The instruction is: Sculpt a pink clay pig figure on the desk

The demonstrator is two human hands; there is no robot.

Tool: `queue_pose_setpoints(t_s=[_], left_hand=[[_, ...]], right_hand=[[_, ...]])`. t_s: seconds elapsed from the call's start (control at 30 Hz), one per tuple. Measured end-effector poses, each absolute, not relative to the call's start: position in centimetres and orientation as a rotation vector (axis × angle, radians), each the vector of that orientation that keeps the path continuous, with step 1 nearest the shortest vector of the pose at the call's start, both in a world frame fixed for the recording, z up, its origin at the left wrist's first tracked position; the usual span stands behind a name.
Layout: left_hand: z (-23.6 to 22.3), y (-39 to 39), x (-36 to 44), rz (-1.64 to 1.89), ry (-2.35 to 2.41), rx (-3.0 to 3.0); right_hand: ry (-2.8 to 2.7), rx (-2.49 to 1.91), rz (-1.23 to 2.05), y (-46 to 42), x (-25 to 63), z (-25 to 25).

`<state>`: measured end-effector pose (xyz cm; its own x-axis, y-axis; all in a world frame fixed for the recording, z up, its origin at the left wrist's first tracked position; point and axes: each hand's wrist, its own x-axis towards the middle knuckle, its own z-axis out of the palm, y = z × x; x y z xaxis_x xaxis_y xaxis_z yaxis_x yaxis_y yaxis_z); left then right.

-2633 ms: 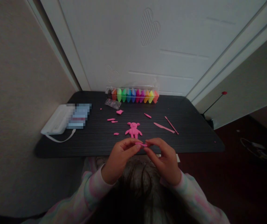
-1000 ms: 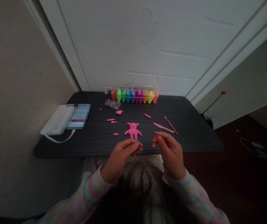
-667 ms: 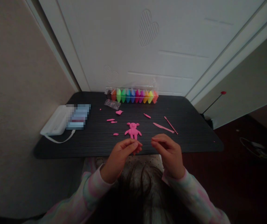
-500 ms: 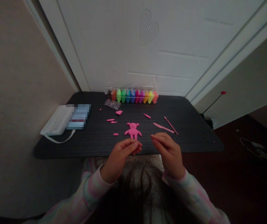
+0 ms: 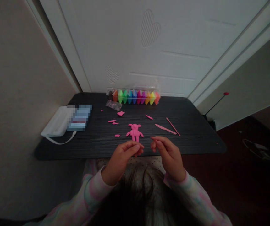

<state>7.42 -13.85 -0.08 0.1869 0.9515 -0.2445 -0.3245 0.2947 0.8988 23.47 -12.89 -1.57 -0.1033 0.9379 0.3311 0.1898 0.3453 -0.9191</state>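
Note:
A pink modelling-clay figure [image 5: 135, 132] with a round snout, two ears, arms and legs lies flat on the dark table [image 5: 92, 147]. Just in front of its legs, my left hand [image 5: 123, 157] is closed, thumb pressed against the fingers; anything inside is hidden. My right hand [image 5: 169, 155] is a short way to the right, apart from the left, its thumb and fingers pinched together. A hint of pink shows at its fingertips, too small to name. Beyond the right hand lie a pink clay knife [image 5: 165, 128] and a thin pink modelling stick [image 5: 173, 126].
Several pink clay scraps [image 5: 120, 113] are scattered left of the figure. Another pink pointed piece [image 5: 149, 117] lies behind it. A pack of coloured clay [image 5: 135, 97] stands at the back beside a crumpled clear wrapper [image 5: 114, 105]. A white device [image 5: 58, 122] with a cable sits at left.
The hands were together on a thin pink clay strip, then parted; that strip no longer shows. The right hand's thumb and fingers have shifted against each other, while the left has stayed still.

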Motion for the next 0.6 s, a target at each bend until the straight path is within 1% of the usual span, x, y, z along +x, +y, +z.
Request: queue_pose_setpoints(t_s=[0.13, 0.3, 0.6], left_hand=[[-0.17, -13.89, 7.37, 1.063, 0.956, 0.835], [-0.34, -13.89, 7.3, 1.047, 0.957, 0.86], [-0.46, -13.83, 7.33, 1.037, 0.979, 0.841]], right_hand=[[-1.44, -1.086, 0.994, -13.02, 23.37, -1.43], [-1.325, -1.053, 0.951, -12.91, 23.34, -1.52], [-1.457, -1.008, 0.866, -13.01, 23.84, -1.97]])
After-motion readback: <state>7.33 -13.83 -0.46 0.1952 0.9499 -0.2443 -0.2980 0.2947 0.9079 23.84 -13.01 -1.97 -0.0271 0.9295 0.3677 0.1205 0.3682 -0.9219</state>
